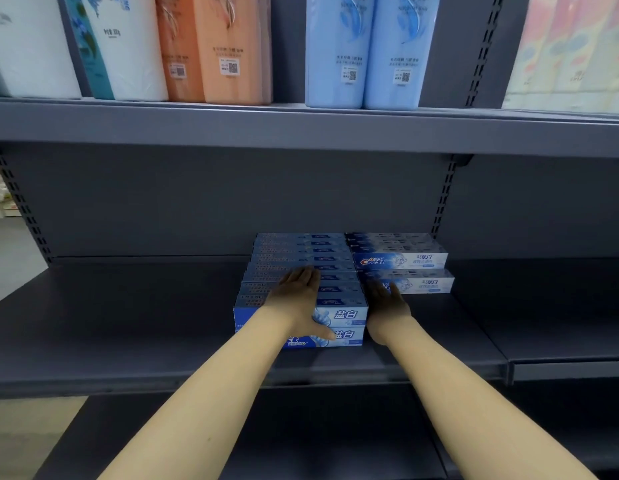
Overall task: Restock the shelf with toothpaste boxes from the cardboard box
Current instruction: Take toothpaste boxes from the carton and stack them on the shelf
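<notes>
On the grey middle shelf [128,323], a block of toothpaste boxes [301,271] stands two layers high, running from the near edge back to the rear panel. The left hand [297,299] lies flat on top of this block, fingers straight and together, with the thumb hooked down over the near face; it presses rather than grips. Just to the right, the right hand [387,303] stands on edge against the block's right side, fingers straight, holding nothing. Farther right and toward the back sits a second stack [401,261] with printed fronts facing out, close beside the first. The cardboard box is out of view.

The step in hand looks like squaring up the block. To do it well, I would keep the top hand light so the upper layer does not slide, and push with the whole flat of the right hand low on the side, so both layers shift together. The near faces should end flush, parallel to the shelf lip, without nudging the second stack.

Above, shampoo bottles [366,50] line the upper shelf.
</notes>
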`<state>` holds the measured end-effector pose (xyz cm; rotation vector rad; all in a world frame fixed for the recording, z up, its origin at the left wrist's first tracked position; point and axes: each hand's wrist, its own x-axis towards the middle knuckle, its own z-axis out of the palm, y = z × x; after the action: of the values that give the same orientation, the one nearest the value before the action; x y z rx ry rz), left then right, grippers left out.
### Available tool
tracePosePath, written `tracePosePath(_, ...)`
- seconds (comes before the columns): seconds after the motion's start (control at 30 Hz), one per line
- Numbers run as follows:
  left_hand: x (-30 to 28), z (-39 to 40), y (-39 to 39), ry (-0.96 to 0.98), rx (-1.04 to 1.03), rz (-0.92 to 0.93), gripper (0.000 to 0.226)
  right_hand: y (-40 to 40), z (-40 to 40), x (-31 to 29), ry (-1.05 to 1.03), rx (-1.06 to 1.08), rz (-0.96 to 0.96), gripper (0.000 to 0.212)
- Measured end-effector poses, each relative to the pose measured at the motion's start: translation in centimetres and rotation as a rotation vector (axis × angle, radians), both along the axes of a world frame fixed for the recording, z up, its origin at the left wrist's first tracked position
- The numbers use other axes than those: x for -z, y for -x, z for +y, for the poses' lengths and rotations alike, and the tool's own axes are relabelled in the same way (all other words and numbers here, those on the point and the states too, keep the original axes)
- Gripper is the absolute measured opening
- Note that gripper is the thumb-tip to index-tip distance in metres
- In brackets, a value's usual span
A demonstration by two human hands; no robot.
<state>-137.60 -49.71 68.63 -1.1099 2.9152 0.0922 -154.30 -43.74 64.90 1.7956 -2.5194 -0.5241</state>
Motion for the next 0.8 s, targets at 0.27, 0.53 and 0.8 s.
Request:
tracePosePath(0.27, 0.09, -0.04, 0.0, -0.005, 0.002, 0.006, 0.12, 0.22, 0.04, 0.11, 0.01, -0.015, -0.029, 0.064)
tracePosePath(0.53, 0.24, -0.19, 0.04, -0.004, 0.003, 0.008, 0.121, -0.18, 0.06, -0.3, -0.001, -0.032, -0.01, 0.063)
tracePosePath(0.8, 0.35, -0.26, 0.08, 0.01, 0.012, 0.014, 0.121, 0.03, 0.46, -0.61, 0.026, -0.079, -0.036, 0.061)
